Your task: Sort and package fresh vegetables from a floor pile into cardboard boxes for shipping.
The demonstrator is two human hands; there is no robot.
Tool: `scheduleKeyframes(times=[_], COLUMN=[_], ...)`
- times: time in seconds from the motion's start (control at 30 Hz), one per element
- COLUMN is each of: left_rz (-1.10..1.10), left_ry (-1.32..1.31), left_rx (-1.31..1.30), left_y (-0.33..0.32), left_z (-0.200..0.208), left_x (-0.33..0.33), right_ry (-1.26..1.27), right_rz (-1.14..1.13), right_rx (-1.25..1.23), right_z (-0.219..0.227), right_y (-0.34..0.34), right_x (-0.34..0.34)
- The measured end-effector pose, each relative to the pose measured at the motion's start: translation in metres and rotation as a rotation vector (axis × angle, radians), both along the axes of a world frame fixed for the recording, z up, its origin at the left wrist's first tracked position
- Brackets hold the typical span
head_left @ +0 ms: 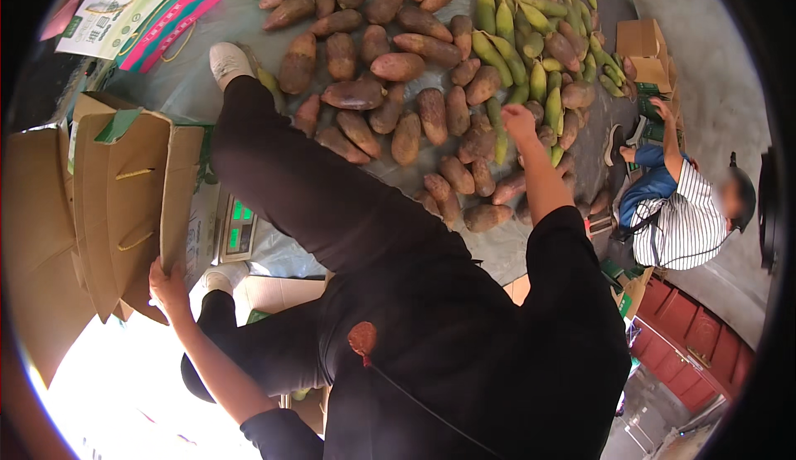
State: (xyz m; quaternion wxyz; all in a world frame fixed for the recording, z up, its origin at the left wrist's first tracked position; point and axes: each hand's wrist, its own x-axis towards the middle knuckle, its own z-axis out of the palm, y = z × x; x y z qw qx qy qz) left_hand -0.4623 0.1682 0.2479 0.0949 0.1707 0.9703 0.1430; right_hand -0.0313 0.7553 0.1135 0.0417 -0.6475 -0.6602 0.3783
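My left hand (pixel 168 288) grips the edge of a tall brown cardboard box (pixel 124 203) at the left, its flaps standing open and cord handles showing. The box's contents are hidden from here. My right hand (pixel 520 122) is stretched out over the produce, its fingers curled in; whether anything is in them is hidden. Just left of it lies a long green fruit (pixel 497 128). Around it are more slender green fruits (pixel 506 24) in a heap, mixed with thick oblong reddish-brown ones (pixel 431 116) spread across a grey sheet.
A digital scale (pixel 238 232) with green lit figures stands beside the box. Printed gift boxes (pixel 137 12) lie at the far left. My leg (pixel 315 186) stretches across toward the pile. At right a person in a striped shirt (pixel 680 219) sits near open cardboard boxes (pixel 645 49).
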Motion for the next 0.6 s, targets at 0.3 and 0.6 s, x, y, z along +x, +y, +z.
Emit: scheduleKeyframes(times=[0.3,0.6], left_rz=[0.057,0.099], left_ry=[-0.052,-0.059], left_rx=[-0.062,-0.112], left_y=[0.011,-0.011], left_z=[-0.006,-0.008], left_x=[0.001,-0.005], right_ry=[-0.169,-0.138], right_rz=[-0.418,-0.569], right_rx=[-0.328,-0.425], right_z=[-0.089,-0.117], right_y=[-0.024,-0.025], right_x=[0.131,0.123])
